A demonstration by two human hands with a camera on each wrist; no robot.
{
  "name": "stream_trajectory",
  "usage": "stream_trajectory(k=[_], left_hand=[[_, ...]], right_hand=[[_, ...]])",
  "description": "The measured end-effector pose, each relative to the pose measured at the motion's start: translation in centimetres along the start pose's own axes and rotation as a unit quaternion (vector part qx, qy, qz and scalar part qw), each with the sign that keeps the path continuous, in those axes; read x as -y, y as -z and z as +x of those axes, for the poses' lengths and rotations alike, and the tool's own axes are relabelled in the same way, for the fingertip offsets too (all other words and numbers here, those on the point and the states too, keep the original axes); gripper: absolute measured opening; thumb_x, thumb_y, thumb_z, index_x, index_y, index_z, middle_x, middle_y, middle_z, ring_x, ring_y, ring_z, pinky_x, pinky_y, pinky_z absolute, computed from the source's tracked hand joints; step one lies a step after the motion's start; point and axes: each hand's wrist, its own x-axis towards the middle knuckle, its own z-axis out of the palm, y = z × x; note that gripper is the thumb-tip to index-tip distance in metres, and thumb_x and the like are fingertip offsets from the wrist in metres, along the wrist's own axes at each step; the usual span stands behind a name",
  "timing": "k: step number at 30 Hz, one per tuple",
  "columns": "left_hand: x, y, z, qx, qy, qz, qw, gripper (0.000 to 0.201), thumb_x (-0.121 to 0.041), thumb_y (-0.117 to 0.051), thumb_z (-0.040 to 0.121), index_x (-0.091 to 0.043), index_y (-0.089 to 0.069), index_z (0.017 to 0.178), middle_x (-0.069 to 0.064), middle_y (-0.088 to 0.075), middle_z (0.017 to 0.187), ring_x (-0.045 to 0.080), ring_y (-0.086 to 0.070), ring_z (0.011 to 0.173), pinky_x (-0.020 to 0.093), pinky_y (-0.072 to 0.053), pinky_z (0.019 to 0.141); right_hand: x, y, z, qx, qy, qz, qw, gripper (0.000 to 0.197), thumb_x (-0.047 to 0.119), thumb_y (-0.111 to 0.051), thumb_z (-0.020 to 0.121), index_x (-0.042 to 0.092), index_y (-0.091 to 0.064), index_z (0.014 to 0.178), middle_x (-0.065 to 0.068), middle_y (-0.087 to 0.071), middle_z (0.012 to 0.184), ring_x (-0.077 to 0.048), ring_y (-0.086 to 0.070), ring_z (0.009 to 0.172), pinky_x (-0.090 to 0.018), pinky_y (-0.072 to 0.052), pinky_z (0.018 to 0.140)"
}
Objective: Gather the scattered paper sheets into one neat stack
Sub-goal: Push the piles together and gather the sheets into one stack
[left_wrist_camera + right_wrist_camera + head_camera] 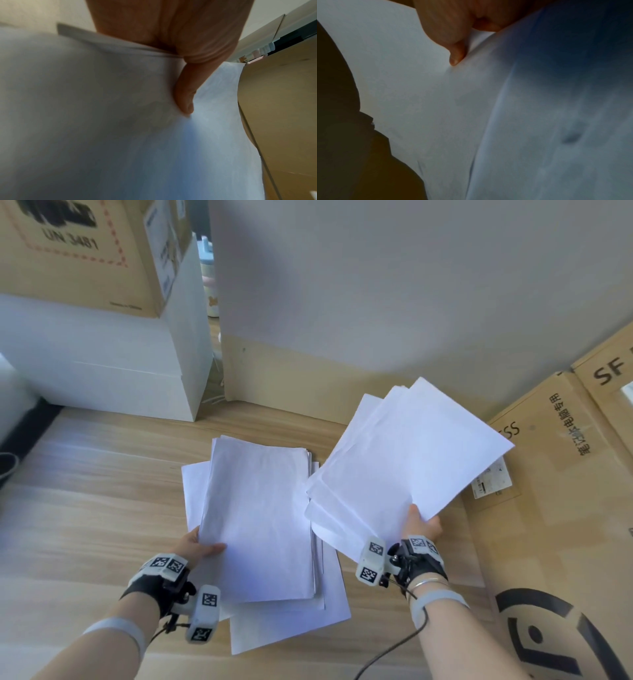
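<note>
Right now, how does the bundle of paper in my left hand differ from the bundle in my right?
The left bundle lies fairly squared, over loose sheets on the wooden table; the right bundle is fanned, its edges staggered. The left bundle runs straight away from you; the right bundle is lifted and angled toward the cardboard box. Both are blank white paper, each pinched at its near edge.

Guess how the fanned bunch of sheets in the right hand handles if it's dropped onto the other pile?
Likely floppy: the fanned bunch is thin paper pinched at one corner by the right hand. Its sheets are already splayed, so they may slide apart on landing. The left-hand pile probably needs squaring afterwards.
</note>
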Motion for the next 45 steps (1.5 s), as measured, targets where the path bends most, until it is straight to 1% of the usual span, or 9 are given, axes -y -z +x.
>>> stream_trajectory(k=[7, 15, 21, 25, 28, 32, 35, 41, 45], left_hand=[[0.0, 0.0, -0.3, 0.023, 0.006, -0.03, 0.999, 0.048, 0.014, -0.059, 0.08, 0.006, -0.048, 0.126, 0.01, -0.059, 0.079, 0.026, -0.055, 0.071, 0.041, -0.048, 0.073], [-0.6, 0.0, -0.9, 0.03, 0.015, -0.033, 0.999, 0.054, 0.012, -0.06, 0.08, 0.006, -0.045, 0.131, 0.017, -0.059, 0.094, 0.033, -0.055, 0.09, 0.053, -0.047, 0.086], [-2.7, -1.0, -3.0, 0.049, -0.013, -0.086, 0.995, 0.062, -0.03, -0.049, 0.093, -0.002, -0.027, 0.144, 0.011, -0.039, 0.143, 0.031, -0.03, 0.139, 0.038, -0.023, 0.111], [-1.5, 0.0, -1.0, 0.063, -0.048, -0.003, 0.997, 0.142, -0.064, -0.076, 0.014, -0.008, -0.037, 0.139, 0.003, -0.045, 0.138, 0.021, -0.04, 0.13, 0.037, -0.026, 0.111], [-1.1, -0.3, -1.0, 0.023, -0.046, 0.017, 0.999, 0.105, -0.043, -0.082, 0.036, -0.001, -0.051, 0.127, 0.019, -0.059, 0.127, 0.032, -0.056, 0.116, 0.038, -0.042, 0.099], [-0.3, -0.3, -0.8, -0.042, -0.055, -0.027, 0.997, 0.044, 0.004, -0.067, 0.078, 0.014, -0.052, 0.118, 0.022, -0.065, 0.098, 0.029, -0.056, 0.092, 0.041, -0.046, 0.086], [0.2, 0.3, -0.7, -0.046, -0.05, -0.069, 0.995, 0.04, 0.007, -0.061, 0.081, 0.013, -0.051, 0.12, 0.008, -0.06, 0.079, 0.025, -0.057, 0.076, 0.038, -0.047, 0.077], [0.8, 0.8, -0.9, -0.038, -0.043, -0.093, 0.994, 0.04, 0.004, -0.061, 0.083, 0.012, -0.052, 0.121, 0.009, -0.061, 0.079, 0.022, -0.056, 0.068, 0.028, -0.048, 0.053], [0.9, 1.1, -0.5, -0.013, -0.02, -0.071, 0.997, 0.042, 0.003, -0.062, 0.082, 0.014, -0.051, 0.122, 0.01, -0.062, 0.08, 0.022, -0.058, 0.069, 0.03, -0.047, 0.058]], right_hand=[[1.5, -0.9, -0.8, -0.002, -0.015, 0.033, 0.999, 0.035, 0.013, -0.056, 0.086, -0.005, -0.056, 0.116, -0.02, -0.063, 0.119, -0.034, -0.061, 0.108, -0.031, -0.045, 0.082], [-1.6, -4.8, -5.7, 0.208, 0.032, -0.135, 0.968, 0.033, 0.001, -0.055, 0.087, -0.01, -0.056, 0.117, -0.017, -0.063, 0.108, -0.018, -0.052, 0.09, -0.024, -0.04, 0.071], [-4.6, -7.3, -8.6, 0.359, 0.045, -0.318, 0.876, 0.041, 0.006, -0.06, 0.085, -0.002, -0.052, 0.124, -0.019, -0.061, 0.124, -0.031, -0.06, 0.111, -0.028, -0.044, 0.087], [-4.4, -8.4, -10.2, 0.425, 0.135, -0.432, 0.784, 0.06, 0.011, -0.067, 0.078, 0.007, -0.043, 0.132, -0.013, -0.049, 0.136, -0.029, -0.051, 0.122, -0.034, -0.043, 0.103], [-4.3, -8.6, -11.1, 0.427, 0.199, -0.521, 0.712, 0.067, 0.031, -0.068, 0.079, 0.009, -0.041, 0.135, -0.003, -0.026, 0.147, -0.03, -0.027, 0.134, -0.035, -0.028, 0.114], [-4.0, -8.4, -10.2, 0.379, 0.139, -0.403, 0.821, 0.067, 0.063, -0.038, 0.083, 0.023, -0.043, 0.137, -0.004, -0.028, 0.152, -0.028, -0.025, 0.139, -0.042, -0.021, 0.116], [-4.0, -7.9, -9.2, 0.266, 0.127, -0.343, 0.892, 0.048, 0.036, -0.043, 0.094, 0.016, -0.043, 0.137, -0.01, -0.041, 0.146, -0.025, -0.034, 0.135, -0.034, -0.026, 0.113], [-3.5, -7.3, -9.6, 0.354, 0.036, -0.282, 0.891, 0.052, 0.02, -0.043, 0.095, 0.014, -0.027, 0.144, -0.009, -0.04, 0.146, -0.028, -0.042, 0.131, -0.034, -0.034, 0.105], [-4.0, -7.0, -9.3, 0.401, 0.009, -0.334, 0.853, 0.046, 0.016, -0.045, 0.094, 0.004, -0.037, 0.137, -0.012, -0.048, 0.139, -0.028, -0.047, 0.126, -0.032, -0.036, 0.103]])
